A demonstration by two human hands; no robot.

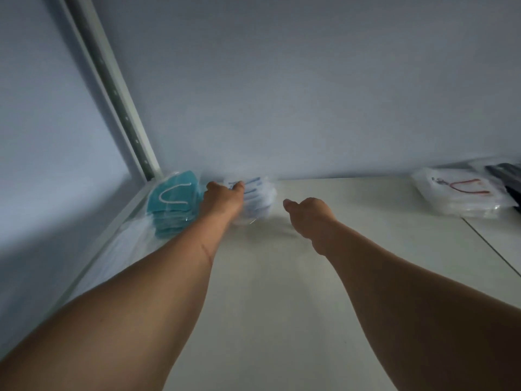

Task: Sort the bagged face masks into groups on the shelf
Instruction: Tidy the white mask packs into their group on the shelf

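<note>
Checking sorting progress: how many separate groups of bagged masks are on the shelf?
4: teal stack far left, white stack with blue loops beside it under the left hand, white stack with red loops far right, dark stack cut off at frame edge.

I see a stack of teal bagged masks [172, 204] with white ear loops lying flat in the far left corner of the shelf [282, 277], and just to its right a blurred stack of white bagged masks with blue loops [259, 196], where my left hand [222, 198] touches its left side. Well apart, at the far right, lies a pile of white bagged masks with red loops [462, 193], with a dark bagged pile [507, 173] beside it at the frame edge
</note>
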